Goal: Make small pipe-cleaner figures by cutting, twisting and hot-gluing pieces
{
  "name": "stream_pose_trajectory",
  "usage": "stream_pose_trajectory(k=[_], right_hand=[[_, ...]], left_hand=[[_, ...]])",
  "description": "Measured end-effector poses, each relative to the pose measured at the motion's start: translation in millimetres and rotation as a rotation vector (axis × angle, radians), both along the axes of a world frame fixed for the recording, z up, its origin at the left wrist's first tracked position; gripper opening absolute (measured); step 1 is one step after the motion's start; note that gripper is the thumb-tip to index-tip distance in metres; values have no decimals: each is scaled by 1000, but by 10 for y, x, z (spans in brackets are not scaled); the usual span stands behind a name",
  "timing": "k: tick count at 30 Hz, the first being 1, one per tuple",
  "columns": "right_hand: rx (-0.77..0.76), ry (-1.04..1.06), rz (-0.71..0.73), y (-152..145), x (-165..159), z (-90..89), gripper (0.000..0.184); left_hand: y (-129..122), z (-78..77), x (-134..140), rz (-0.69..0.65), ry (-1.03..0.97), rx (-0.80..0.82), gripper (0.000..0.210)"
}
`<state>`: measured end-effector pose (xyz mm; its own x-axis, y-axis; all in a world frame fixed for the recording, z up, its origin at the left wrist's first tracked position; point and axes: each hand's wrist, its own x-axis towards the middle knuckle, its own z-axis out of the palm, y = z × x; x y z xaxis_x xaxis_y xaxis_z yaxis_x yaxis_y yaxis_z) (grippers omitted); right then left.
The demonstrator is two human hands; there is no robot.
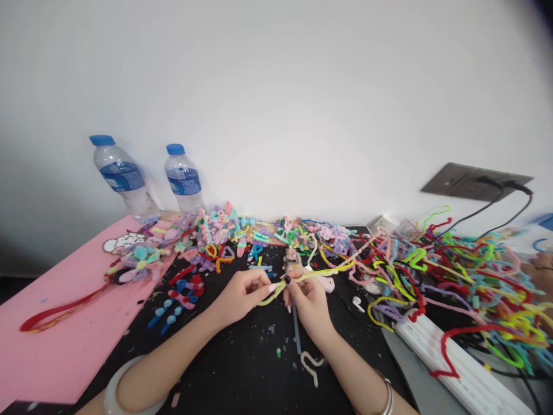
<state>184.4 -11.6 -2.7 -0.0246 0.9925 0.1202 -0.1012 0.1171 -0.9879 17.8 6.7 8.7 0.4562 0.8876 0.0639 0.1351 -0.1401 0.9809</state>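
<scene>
A: Nearest?
B: Cream pipe cleaner (314, 376), loose on black worktop (242, 363).
A: Hands?
B: L hand (237, 297) & R hand (310, 297) close tog., fingers (273, 287) of both pinching yellow pipe cleaners (334, 270) that run btwn them, abv worktop.
A: Past that?
B: Mixed pile of fuzzy craft pcs (216, 227), then 2 blue-capped bottles (184, 181) by wall (302, 115).

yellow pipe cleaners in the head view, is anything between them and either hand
Nothing visible is in the way: the left hand and right hand both pinch the yellow pipe cleaners directly. Only their far ends, past the right hand, come near the tangled pile of pipe cleaners.
</scene>
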Motion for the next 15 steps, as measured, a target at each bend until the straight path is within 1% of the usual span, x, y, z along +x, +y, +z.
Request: stream_pose_trajectory(k=[2,5,9,15], right_hand=[[15,31,-36,12,15,22,18],[38,54,-98,12,27,54,16],[55,25,-132,6,25,58,16],[60,-1,-159,21,43,33,17]], left_hand=[[12,-17,4,29,-68,-18,19],[30,-60,7,70,-126,31,28],[39,-94,-7,88,-21,102,29],[34,-56,-18,99,57,186,34]])
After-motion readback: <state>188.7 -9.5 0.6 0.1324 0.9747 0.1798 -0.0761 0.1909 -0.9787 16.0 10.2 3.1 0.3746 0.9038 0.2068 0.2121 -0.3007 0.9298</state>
